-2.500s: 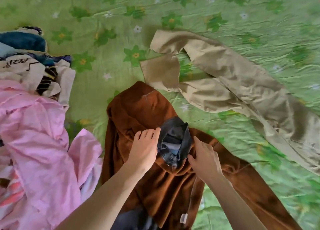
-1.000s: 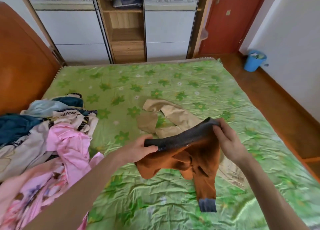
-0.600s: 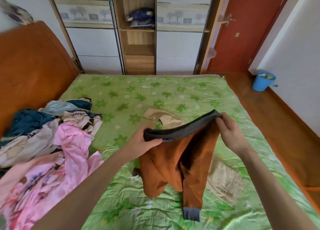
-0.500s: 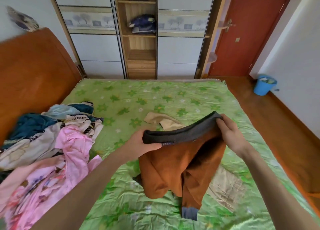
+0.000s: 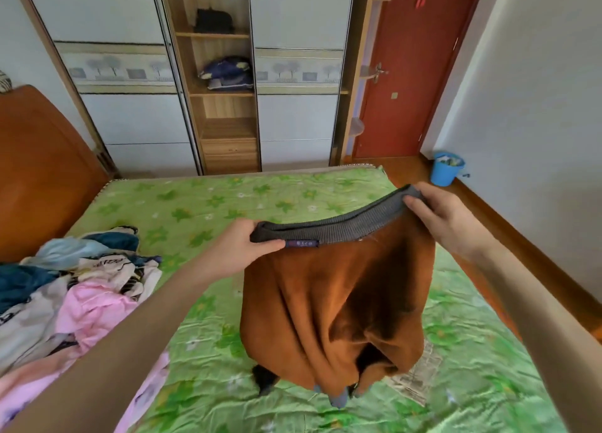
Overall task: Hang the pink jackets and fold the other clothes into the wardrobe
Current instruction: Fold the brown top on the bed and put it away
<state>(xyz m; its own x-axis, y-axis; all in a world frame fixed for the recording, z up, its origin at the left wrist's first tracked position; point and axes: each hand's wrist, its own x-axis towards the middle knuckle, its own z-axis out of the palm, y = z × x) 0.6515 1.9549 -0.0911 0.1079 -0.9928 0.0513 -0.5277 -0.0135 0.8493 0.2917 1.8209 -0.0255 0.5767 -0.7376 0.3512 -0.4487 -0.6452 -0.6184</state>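
The brown trousers (image 5: pixel 335 305) hang in the air above the green floral bedspread (image 5: pixel 202 211), held up by their grey ribbed waistband (image 5: pixel 338 225), which is stretched between the two hands. A small dark label (image 5: pixel 302 244) sits on the waistband close to its left end. The legs droop in loose folds, and the grey cuffs (image 5: pixel 338 400) at the bottom hang down about to the bedspread; whether they touch it I cannot tell.

The left hand (image 5: pixel 239 248) pinches the left end of the waistband, thumb on the near side and fingers curled behind it. The right hand (image 5: pixel 439 214) grips the right end, held higher, with the fingers wrapped over the top edge and the thumb pressed on the near side of the ribbing.

A patch of tan cloth (image 5: pixel 420 375) shows on the bedspread just behind the lower right of the trousers, mostly hidden by them. On the left side of the bed lies a heap of clothes (image 5: pixel 65 289): a pink garment (image 5: pixel 97 312) near the front, with white printed, pale blue and dark teal pieces behind it.

Beyond the foot of the bed stands the wardrobe (image 5: pixel 130 74), its pale sliding doors flanking open wooden shelves (image 5: pixel 224 90). A dark folded item (image 5: pixel 213 21) rests on an upper shelf and a navy bundle (image 5: pixel 228 74) on the shelf below. To the right are a red door (image 5: pixel 413 74) and a blue bucket (image 5: pixel 448 168) on the wooden floor. A wooden headboard (image 5: pixel 42 171) rises at the left.
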